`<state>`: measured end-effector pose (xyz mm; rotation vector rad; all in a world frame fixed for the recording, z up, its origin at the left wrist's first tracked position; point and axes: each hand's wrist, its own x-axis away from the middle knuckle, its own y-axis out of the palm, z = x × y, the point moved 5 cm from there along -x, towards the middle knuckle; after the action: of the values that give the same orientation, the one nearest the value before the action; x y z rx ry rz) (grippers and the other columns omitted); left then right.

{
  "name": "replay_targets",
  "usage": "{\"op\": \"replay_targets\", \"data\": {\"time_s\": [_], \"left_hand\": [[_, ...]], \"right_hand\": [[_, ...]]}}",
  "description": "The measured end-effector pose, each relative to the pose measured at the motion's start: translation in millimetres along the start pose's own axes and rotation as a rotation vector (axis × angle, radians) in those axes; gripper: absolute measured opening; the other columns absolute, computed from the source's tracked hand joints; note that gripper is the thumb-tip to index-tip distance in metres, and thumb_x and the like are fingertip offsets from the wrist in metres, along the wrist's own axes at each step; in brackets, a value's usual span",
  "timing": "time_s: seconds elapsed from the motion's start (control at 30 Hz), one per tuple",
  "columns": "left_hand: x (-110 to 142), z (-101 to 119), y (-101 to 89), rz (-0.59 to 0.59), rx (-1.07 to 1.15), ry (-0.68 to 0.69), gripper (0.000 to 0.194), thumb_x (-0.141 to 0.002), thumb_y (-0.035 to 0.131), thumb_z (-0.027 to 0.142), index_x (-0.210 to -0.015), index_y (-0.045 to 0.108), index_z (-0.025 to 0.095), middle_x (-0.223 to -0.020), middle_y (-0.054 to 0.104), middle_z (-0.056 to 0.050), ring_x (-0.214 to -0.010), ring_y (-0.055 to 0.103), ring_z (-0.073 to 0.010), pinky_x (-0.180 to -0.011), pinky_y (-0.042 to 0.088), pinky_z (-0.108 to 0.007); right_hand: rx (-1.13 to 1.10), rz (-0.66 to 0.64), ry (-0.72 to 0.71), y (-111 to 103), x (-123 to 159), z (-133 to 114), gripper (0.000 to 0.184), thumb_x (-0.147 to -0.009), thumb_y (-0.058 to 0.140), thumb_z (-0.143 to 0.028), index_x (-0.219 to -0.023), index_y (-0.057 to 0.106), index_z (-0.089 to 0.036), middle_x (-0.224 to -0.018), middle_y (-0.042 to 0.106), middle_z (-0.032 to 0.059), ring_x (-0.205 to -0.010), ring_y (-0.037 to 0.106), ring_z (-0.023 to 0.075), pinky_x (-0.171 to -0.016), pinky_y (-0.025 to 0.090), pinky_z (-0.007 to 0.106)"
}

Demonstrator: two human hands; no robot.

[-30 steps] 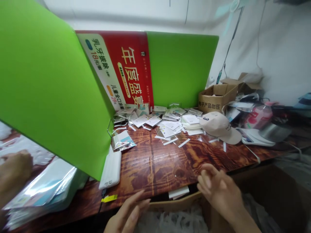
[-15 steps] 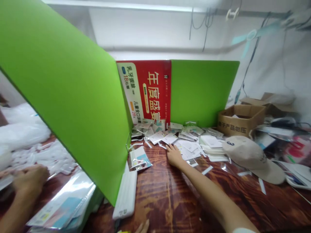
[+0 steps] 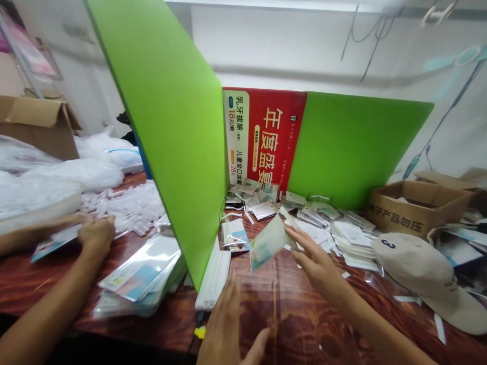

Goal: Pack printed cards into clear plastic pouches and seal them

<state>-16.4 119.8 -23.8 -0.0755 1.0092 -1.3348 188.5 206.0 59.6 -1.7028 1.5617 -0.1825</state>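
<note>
Between the fingers and thumb of my right hand (image 3: 314,261) is a clear packet with a printed card (image 3: 268,243), held tilted above the wooden table (image 3: 258,314). Its pale flap sticks up at the top. My left hand (image 3: 228,324) is at the near edge, empty, thumb spread away from the fingers. Just beyond it lies a white power strip (image 3: 213,279). Another card packet (image 3: 235,234) rests flat behind the held one. Farther back spreads a heap of loose card packets (image 3: 264,209), with a neater stack of packets (image 3: 355,238) to its right.
A green board (image 3: 167,126) stands upright on the left, with a red sign (image 3: 281,137) behind. Past the board, another person's hands (image 3: 97,233) hold a card beside small white pieces (image 3: 129,203) and bagged stacks (image 3: 144,274). A beige cap (image 3: 414,268) and cardboard box (image 3: 403,218) are right.
My right hand went from the near edge to the heap, picked up a card packet and drew it back. My left hand rose into view over the table. The camera view swung left.
</note>
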Motion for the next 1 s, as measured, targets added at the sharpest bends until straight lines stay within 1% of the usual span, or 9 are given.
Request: {"op": "replay_targets", "data": {"time_s": [0.07, 0.17, 0.3, 0.4, 0.47, 0.67, 0.73, 0.83, 1.0], "left_hand": [[-15, 17, 1.1, 0.05, -0.094, 0.048, 0.087, -0.092, 0.061, 0.029, -0.157, 0.003, 0.025, -0.159, 0.032, -0.02, -0.145, 0.033, -0.0391, -0.111, 0.038, -0.059], [-29, 37, 3.1, 0.014, -0.064, 0.13, 0.079, -0.093, 0.053, 0.021, -0.156, 0.007, 0.02, -0.152, 0.044, -0.023, -0.138, 0.046, -0.0352, -0.106, 0.047, -0.053], [-25, 47, -1.5, -0.086, 0.074, 0.236, 0.077, -0.084, 0.042, 0.005, -0.154, 0.016, 0.022, -0.147, 0.052, -0.018, -0.136, 0.049, -0.0274, -0.109, 0.045, -0.048], [-18, 51, -6.9, -0.198, 0.126, 0.321, 0.086, -0.075, 0.04, -0.001, -0.155, 0.019, 0.02, -0.151, 0.047, -0.017, -0.14, 0.044, -0.0261, -0.113, 0.041, -0.047], [-14, 54, -11.2, -0.246, 0.13, 0.354, 0.091, -0.07, 0.04, -0.003, -0.155, 0.019, 0.019, -0.154, 0.043, -0.016, -0.143, 0.04, -0.0262, -0.114, 0.039, -0.047], [-6, 70, -19.5, -0.379, 0.055, 0.425, 0.091, -0.062, 0.041, -0.002, -0.151, 0.029, 0.016, -0.151, 0.048, -0.018, -0.142, 0.042, -0.0255, -0.113, 0.041, -0.047], [-2, 72, -20.5, -0.405, 0.016, 0.399, 0.089, -0.062, 0.041, -0.002, -0.15, 0.032, 0.016, -0.149, 0.05, -0.018, -0.14, 0.044, -0.0261, -0.112, 0.042, -0.048], [4, 72, -17.5, -0.462, -0.021, 0.37, 0.092, -0.06, 0.042, -0.001, -0.149, 0.034, 0.017, -0.148, 0.052, -0.016, -0.138, 0.047, -0.0268, -0.111, 0.042, -0.049], [10, 75, -10.9, -0.505, -0.032, 0.419, 0.099, -0.054, 0.041, -0.001, -0.15, 0.031, 0.018, -0.148, 0.052, -0.015, -0.137, 0.049, -0.0281, -0.11, 0.044, -0.052]], "right_hand": [[-0.143, -0.006, 0.001, 2, 45, -29, 0.048, -0.1, 0.043, -0.024, -0.146, 0.045, -0.031, -0.154, 0.042, 0.0036, -0.143, 0.036, 0.0245, -0.114, 0.038, 0.048], [-0.138, -0.147, -0.246, 10, 100, -68, 0.059, -0.097, 0.047, -0.022, -0.153, 0.032, -0.035, -0.156, 0.038, 0.003, -0.141, 0.039, 0.024, -0.111, 0.044, 0.039], [0.071, -0.014, -0.334, -6, 136, -70, 0.057, -0.095, 0.051, -0.017, -0.148, 0.04, -0.036, -0.145, 0.054, 0.0046, -0.133, 0.051, 0.0271, -0.107, 0.049, 0.041], [0.146, 0.141, -0.39, -24, 143, -60, 0.052, -0.097, 0.046, -0.015, -0.143, 0.044, -0.039, -0.131, 0.066, 0.0046, -0.123, 0.061, 0.0279, -0.102, 0.053, 0.047], [0.204, 0.16, -0.477, -31, 143, -60, 0.051, -0.098, 0.046, -0.017, -0.145, 0.042, -0.036, -0.127, 0.069, 0.0056, -0.12, 0.063, 0.0284, -0.101, 0.052, 0.047], [0.342, -0.272, -0.737, -19, 138, -85, 0.059, -0.099, 0.052, -0.023, -0.154, 0.031, -0.025, -0.13, 0.065, 0.0049, -0.124, 0.059, 0.0232, -0.112, 0.041, 0.036], [0.359, -0.271, -0.783, -19, 137, -93, 0.054, -0.101, 0.048, -0.021, -0.153, 0.032, -0.022, -0.127, 0.067, 0.0058, -0.124, 0.06, 0.0226, -0.11, 0.043, 0.035], [0.415, -0.28, -0.832, -16, 138, -97, 0.04, -0.103, 0.044, -0.019, -0.142, 0.048, -0.018, -0.126, 0.068, 0.0072, -0.12, 0.063, 0.0223, -0.106, 0.047, 0.034], [0.485, -0.275, -0.797, -7, 142, -87, 0.03, -0.104, 0.043, -0.024, -0.129, 0.058, -0.021, -0.121, 0.072, 0.0032, -0.115, 0.066, 0.019, -0.099, 0.049, 0.032]]}}
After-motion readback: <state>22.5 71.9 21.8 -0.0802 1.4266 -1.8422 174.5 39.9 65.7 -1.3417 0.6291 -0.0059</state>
